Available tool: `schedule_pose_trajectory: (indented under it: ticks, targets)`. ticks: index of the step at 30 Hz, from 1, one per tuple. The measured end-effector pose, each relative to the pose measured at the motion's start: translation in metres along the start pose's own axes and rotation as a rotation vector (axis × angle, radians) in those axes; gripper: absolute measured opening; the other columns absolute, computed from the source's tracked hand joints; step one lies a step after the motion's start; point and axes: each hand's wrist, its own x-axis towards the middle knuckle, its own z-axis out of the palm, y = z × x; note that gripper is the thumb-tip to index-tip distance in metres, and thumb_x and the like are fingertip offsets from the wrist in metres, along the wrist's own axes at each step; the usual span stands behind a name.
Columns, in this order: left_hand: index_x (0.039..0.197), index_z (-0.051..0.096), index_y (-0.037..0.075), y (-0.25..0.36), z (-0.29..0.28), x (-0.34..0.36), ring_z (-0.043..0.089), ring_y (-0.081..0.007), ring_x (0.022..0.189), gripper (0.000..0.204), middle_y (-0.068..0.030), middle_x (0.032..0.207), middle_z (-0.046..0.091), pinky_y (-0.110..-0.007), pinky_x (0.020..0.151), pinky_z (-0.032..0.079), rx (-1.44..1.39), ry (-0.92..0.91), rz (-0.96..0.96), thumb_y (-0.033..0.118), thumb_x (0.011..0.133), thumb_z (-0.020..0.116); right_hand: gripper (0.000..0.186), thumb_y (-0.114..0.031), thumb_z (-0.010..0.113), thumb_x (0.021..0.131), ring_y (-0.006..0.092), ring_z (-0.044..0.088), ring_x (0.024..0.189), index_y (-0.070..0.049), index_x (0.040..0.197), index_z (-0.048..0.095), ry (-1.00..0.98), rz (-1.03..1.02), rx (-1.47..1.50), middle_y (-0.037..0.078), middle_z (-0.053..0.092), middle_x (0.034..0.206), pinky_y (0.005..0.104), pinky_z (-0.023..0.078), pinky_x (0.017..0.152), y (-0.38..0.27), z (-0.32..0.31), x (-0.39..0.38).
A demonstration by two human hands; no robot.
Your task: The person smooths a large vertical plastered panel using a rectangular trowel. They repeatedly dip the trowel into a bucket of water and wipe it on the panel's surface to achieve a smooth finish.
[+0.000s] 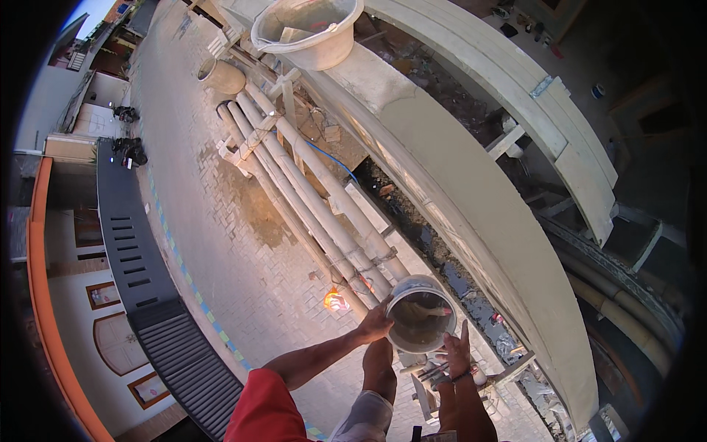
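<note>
A grey bucket (392, 336) tilts toward me above the bamboo poles, with wet grey stuff and a pale piece I cannot make out inside. My left hand (377, 323) grips its left rim. Against its lower right side, my right hand (458, 352) holds it with thumb near the rim and fingers stretched along the outside. A dark band circles the right wrist. Beyond the bucket runs a curved concrete ledge (471, 177) with a smooth grey face. At its far end stands a larger pale basin (324, 50) with a block in it.
Tied bamboo poles (309, 199) stretch away high above a paved street (184, 125). Another bucket (223, 76) stands at their far end. A dark, wet gutter (442, 258) with rubble runs beside the ledge. Across the street are a dark gate (184, 353) and parked motorbikes (129, 151).
</note>
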Motion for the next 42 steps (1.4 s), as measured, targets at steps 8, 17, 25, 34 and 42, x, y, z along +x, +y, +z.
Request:
schedule_pose_trajectory:
  ticks: [8, 17, 25, 34, 42]
  targets:
    - [0.152, 0.018, 0.000, 0.065, 0.061, -0.021, 0.050, -0.0379, 0.124, 0.099, -0.0252, 0.132, 0.053, -0.042, 0.105, 0.037, 0.363, -0.208, -0.016, 0.047, 0.081, 0.070, 0.052, -0.003, 0.059, 0.073, 0.0328, 0.068, 0.089, 0.003, 0.124, 0.057, 0.261, -0.373, -0.429, 0.020, 0.066, 0.111, 0.0418, 0.054, 0.079, 0.095, -0.108, -0.029]
    - [0.153, 0.017, 0.007, 0.348, -0.274, 0.127, 0.057, -0.0446, 0.110, 0.102, -0.0170, 0.152, 0.032, -0.051, 0.078, 0.057, -0.577, 0.662, 0.255, 0.065, 0.084, 0.065, 0.056, -0.005, 0.060, 0.070, 0.0331, 0.068, 0.089, 0.001, 0.125, 0.056, 0.409, -0.201, -0.211, 0.019, 0.067, 0.108, 0.0417, 0.056, 0.073, 0.087, -0.114, -0.097]
    - [0.143, 0.035, 0.003, 0.450, -0.341, 0.186, 0.053, -0.0442, 0.121, 0.063, -0.0205, 0.145, 0.039, -0.055, 0.087, 0.059, -0.868, 0.536, 0.338, 0.032, 0.095, 0.063, 0.056, -0.003, 0.060, 0.071, 0.0344, 0.068, 0.087, 0.000, 0.126, 0.054, 0.436, 0.005, -0.002, 0.019, 0.066, 0.109, 0.0440, 0.057, 0.070, 0.104, -0.101, -0.119]
    - [0.130, 0.041, -0.008, 0.424, -0.348, 0.153, 0.059, -0.0378, 0.116, 0.043, -0.0220, 0.130, 0.052, -0.054, 0.092, 0.057, -1.033, 0.520, 0.630, -0.005, 0.088, 0.049, 0.056, -0.002, 0.060, 0.072, 0.0358, 0.068, 0.084, -0.002, 0.127, 0.051, 0.400, 0.051, 0.149, 0.018, 0.065, 0.110, 0.0466, 0.058, 0.066, 0.133, -0.113, -0.120]
    - [0.131, 0.045, -0.007, 0.387, -0.277, -0.076, 0.064, -0.0306, 0.110, 0.043, -0.0195, 0.122, 0.060, -0.043, 0.100, 0.052, -0.550, 0.429, 0.478, -0.003, 0.088, 0.050, 0.056, 0.000, 0.059, 0.073, 0.0370, 0.068, 0.082, -0.004, 0.128, 0.049, 0.320, -0.010, 0.550, 0.018, 0.064, 0.110, 0.0488, 0.059, 0.063, 0.182, -0.131, -0.127]
